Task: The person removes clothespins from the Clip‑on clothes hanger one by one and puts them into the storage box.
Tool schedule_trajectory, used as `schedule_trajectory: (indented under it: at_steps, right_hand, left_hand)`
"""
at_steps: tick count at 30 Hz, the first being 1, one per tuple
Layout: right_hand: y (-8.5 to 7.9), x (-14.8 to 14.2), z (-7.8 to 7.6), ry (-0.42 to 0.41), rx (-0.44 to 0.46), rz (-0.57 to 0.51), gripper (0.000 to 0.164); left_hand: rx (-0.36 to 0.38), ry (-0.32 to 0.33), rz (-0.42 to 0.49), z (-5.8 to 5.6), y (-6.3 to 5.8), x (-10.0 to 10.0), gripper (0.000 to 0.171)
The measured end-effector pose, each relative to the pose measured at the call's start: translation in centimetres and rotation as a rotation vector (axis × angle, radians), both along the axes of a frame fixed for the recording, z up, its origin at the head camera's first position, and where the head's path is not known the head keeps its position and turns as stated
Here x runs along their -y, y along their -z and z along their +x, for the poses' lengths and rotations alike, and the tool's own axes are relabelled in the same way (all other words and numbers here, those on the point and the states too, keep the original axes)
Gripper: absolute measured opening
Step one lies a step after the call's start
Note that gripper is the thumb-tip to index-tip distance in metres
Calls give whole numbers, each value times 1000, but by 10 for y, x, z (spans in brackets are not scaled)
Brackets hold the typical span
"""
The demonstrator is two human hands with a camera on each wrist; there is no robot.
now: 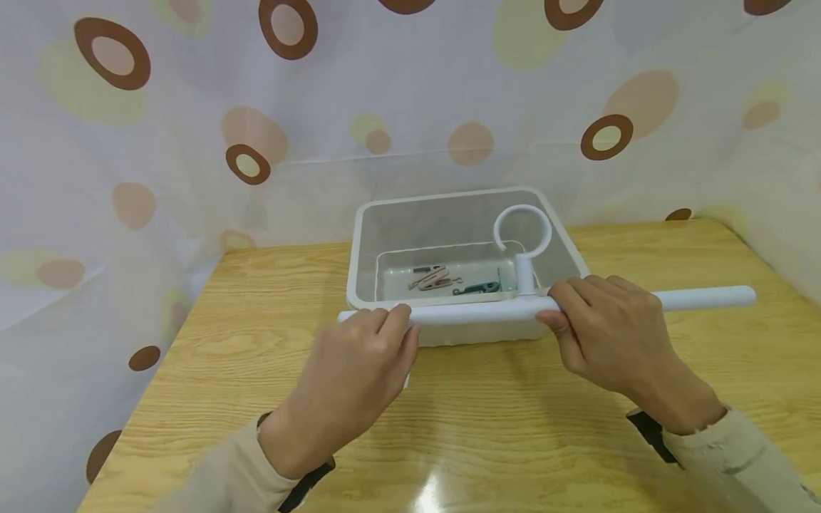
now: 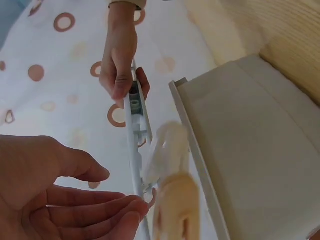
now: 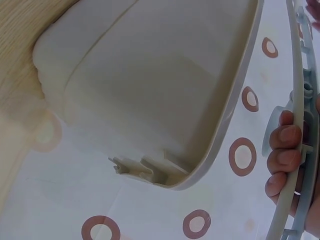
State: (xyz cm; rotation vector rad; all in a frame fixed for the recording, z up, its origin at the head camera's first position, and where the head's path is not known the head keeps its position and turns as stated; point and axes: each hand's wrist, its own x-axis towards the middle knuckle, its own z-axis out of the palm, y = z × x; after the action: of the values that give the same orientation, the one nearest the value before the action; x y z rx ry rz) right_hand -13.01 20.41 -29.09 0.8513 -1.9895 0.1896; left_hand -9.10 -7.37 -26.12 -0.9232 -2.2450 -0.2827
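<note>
A white plastic hanger point(image 1: 474, 312), with a long bar and an open ring hook point(image 1: 521, 231), is held level over the front rim of a pale box point(image 1: 359, 256). My right hand point(image 1: 612, 335) grips the bar right of the hook, fingers wrapped over it in the right wrist view. At the bar's left end is my left hand point(image 1: 355, 363). In the left wrist view its fingers are fairly straight, tips right at the bar, thumb apart from them. Beside those fingertips a blurred beige clothespin point(image 2: 177, 210) hangs under the hanger.
Several pink and green clothespins point(image 1: 436, 278) with small hooks lie on the box floor. The box stands at the back of a wooden table point(image 1: 474, 427). A curtain point(image 1: 417, 92) with brown rings and pale spots hangs behind and at the sides.
</note>
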Motion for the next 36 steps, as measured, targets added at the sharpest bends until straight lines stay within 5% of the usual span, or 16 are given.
schedule_trajectory:
  at_steps: [11,16,25,31,36]
  right_hand:
    - [-7,1,0,5,-1,-6,54]
    - [-7,1,0,16,3,-4,55]
    - [-3,1,-1,11,2,-1,54]
    - [-2,1,-2,11,13,15,53]
    - [-2,1,-1,16,18,14,53]
  left_hand:
    - [108,-226,-6,19,24,-4,32]
    - [315,-312,-24,25,34,-5,38]
    - [677,-117,255,23,55,8,39]
    - [826,-14,400,22,66,12,36]
    - [1012,207,664,19,73,11,30]
